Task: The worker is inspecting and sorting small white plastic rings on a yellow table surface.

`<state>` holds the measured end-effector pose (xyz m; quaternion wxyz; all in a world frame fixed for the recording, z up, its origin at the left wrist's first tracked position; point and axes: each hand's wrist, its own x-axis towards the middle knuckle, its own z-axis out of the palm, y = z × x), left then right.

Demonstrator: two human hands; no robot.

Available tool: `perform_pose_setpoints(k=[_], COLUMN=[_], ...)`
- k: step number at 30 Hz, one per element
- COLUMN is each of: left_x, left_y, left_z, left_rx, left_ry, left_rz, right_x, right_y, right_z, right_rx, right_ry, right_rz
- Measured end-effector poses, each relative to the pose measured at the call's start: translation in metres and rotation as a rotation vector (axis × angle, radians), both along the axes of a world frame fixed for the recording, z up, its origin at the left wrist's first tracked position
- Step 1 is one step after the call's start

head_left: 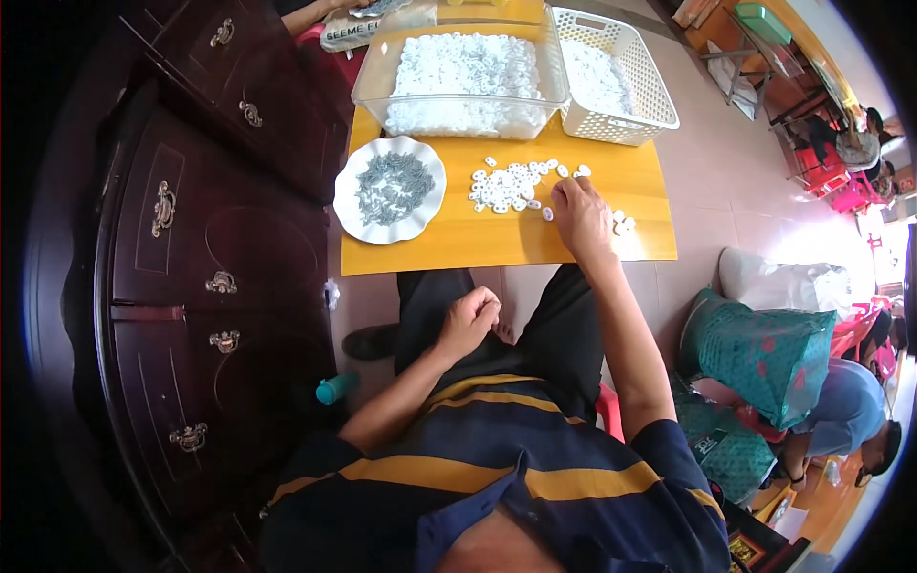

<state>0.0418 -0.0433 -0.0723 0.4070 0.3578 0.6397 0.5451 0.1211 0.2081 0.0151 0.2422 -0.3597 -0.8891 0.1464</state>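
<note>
Over the right part of the small yellow table, my right hand [583,222] reaches down with its fingers bent together. Small white oval plastic pieces with holes [506,187] lie loose in a pile to its left. A few more pieces [623,222] sit just right of the hand. One piece shows beside its fingertips; what is between them is hidden. My left hand [468,320] is held above my lap, fingers curled closed, and any content is hidden. At the table's left stands a white scalloped plate [346,196] of small grey metal pins [394,186].
A clear bin [373,81] of white pieces and a white perforated basket [659,110] stand at the table's back. Dark wooden drawers [215,229] rise at the left. Green bags [755,353] sit on the floor at right, near another person [850,406]. Another person's arm [310,14] shows at top left.
</note>
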Motion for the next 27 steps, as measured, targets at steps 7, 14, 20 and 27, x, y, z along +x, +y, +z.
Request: perform_pose_setpoints(k=[7, 14, 20, 27], left_x=[-0.014, -0.019, -0.017, -0.02], left_y=[0.001, 0.005, 0.005, 0.003], left_z=[-0.002, -0.004, -0.006, -0.01], left_rx=[0.009, 0.057, 0.026, 0.012], left_ry=[0.012, -0.034, -0.063, -0.039], left_rz=[0.006, 0.07, 0.06, 0.082], right_x=[-0.013, -0.012, -0.036, -0.052], right_y=[0.002, -0.015, -0.061, -0.075], right_z=[-0.01, 0.019, -0.009, -0.024], right_rx=[0.013, 0.007, -0.008, 0.104], right_ry=[-0.017, 0.308, 0.156, -0.001], right_rz=[0.069, -0.042, 0.165, 0.228])
